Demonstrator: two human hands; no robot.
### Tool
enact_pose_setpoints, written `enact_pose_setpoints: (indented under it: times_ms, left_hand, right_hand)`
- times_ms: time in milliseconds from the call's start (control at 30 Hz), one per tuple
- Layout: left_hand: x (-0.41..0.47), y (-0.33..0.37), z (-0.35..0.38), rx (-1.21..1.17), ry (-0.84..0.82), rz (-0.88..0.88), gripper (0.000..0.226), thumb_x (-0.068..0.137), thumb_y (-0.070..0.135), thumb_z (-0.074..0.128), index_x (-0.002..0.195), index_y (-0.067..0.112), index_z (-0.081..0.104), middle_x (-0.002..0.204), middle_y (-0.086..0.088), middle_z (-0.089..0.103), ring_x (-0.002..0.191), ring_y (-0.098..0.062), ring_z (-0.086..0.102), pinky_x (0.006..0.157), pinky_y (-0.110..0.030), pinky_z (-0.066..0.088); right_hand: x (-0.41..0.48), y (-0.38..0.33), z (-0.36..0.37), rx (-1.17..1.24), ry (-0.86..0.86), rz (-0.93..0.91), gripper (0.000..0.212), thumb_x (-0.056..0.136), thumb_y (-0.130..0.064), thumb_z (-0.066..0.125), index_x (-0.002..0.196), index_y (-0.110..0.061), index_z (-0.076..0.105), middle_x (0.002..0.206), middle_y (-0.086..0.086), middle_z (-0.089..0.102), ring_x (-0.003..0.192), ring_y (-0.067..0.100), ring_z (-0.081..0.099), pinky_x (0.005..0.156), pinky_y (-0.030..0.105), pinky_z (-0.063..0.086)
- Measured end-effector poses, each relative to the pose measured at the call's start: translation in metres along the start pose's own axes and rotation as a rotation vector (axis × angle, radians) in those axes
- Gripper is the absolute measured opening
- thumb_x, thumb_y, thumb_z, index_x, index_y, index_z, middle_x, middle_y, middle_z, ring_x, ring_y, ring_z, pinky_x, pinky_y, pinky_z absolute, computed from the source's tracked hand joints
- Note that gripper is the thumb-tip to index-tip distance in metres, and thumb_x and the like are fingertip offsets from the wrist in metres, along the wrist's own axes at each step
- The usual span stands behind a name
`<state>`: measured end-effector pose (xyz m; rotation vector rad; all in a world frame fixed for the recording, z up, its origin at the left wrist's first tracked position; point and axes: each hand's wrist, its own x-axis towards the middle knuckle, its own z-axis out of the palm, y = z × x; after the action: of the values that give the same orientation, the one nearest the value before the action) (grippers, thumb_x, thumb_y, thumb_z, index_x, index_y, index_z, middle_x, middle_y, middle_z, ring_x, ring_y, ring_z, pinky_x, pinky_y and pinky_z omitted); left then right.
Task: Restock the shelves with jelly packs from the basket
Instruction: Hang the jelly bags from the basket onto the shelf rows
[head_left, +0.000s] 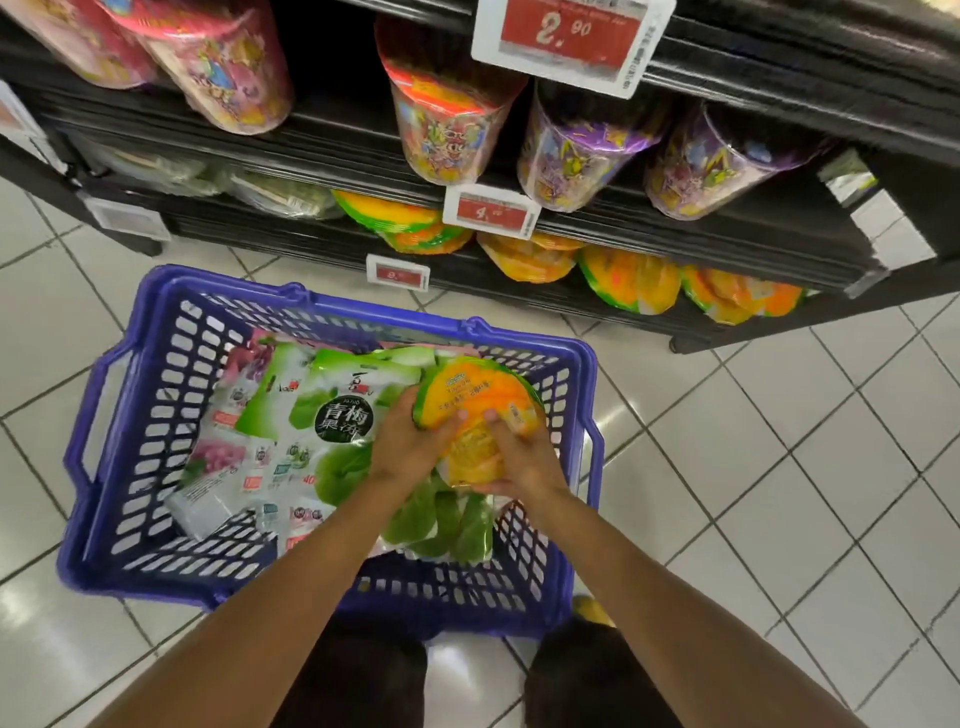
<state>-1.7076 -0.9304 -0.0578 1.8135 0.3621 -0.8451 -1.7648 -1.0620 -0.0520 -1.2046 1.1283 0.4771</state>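
A blue plastic basket (135, 415) stands on the tiled floor in front of me, filled with several jelly packs. Both my hands hold an orange jelly pack (475, 395) over the basket's right side. My left hand (410, 441) grips its left edge, and my right hand (524, 457) grips its lower right part. Under them lies a green jelly pack (337, 410) with a black round label, and a pink and white pack (218, 462) lies at the left. The black shelves (675, 239) rise just behind the basket, with more orange packs (628, 280) on the lowest shelf.
The middle shelf carries tall cups in plastic wrap, pink (228, 73), orange (441, 124) and purple (576, 150). Red price tags (491, 210) hang from the shelf edges. White floor tiles (779, 441) spread to the right and left of the basket. My legs stand just behind it.
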Motion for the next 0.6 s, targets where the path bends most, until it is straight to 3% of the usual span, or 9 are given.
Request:
enact_pose_setpoints:
  times_ms: [133,233,367,500,600]
  left_hand:
    - [0.013,-0.004,0.005,0.149,0.114,0.150,0.058,0.086,0.042,0.069,0.133,0.016,0.049,0.121,-0.003,0.064,0.109,-0.024,0.064,0.086,-0.039,0.056]
    - [0.015,-0.016,0.005,0.133,0.114,0.245,0.051,0.084,0.043,0.069,0.126,0.020,0.052,0.117,0.001,0.066,0.105,-0.020,0.065,0.087,-0.042,0.056]
    - [0.019,-0.025,0.002,0.132,0.094,0.328,0.035,0.078,0.049,0.070,0.104,0.034,0.053,0.104,0.005,0.069,0.092,-0.013,0.069,0.077,-0.037,0.059]
    - [0.018,-0.023,0.010,0.093,0.199,0.367,0.029,0.082,0.040,0.075,0.101,0.033,0.054,0.099,0.005,0.071,0.087,-0.011,0.070,0.078,-0.044,0.058]
    - [0.006,-0.015,0.015,0.038,0.223,0.355,0.037,0.075,0.048,0.072,0.103,0.032,0.055,0.101,0.002,0.071,0.088,-0.016,0.071,0.079,-0.050,0.058]
  right_hand:
    - [0.019,-0.003,0.004,0.063,0.011,-0.017,0.065,0.087,-0.045,0.068,0.142,-0.028,0.037,0.136,0.010,0.054,0.109,0.036,0.063,0.067,0.055,0.060]
    - [0.026,0.002,-0.006,0.071,-0.080,-0.010,0.065,0.085,-0.044,0.070,0.141,-0.031,0.040,0.133,0.008,0.058,0.104,0.033,0.068,0.063,0.047,0.061]
    - [0.029,0.010,-0.021,0.069,-0.238,-0.147,0.059,0.087,-0.041,0.067,0.140,-0.034,0.042,0.131,0.004,0.061,0.097,0.025,0.073,0.063,0.042,0.061]
    - [0.024,0.010,-0.023,0.096,-0.274,-0.312,0.051,0.092,-0.034,0.063,0.138,-0.031,0.041,0.128,0.000,0.063,0.092,0.019,0.074,0.061,0.045,0.061]
    - [0.012,0.009,-0.026,0.052,-0.265,-0.392,0.048,0.094,-0.034,0.061,0.137,-0.031,0.041,0.121,-0.002,0.065,0.087,0.019,0.074,0.058,0.042,0.062]
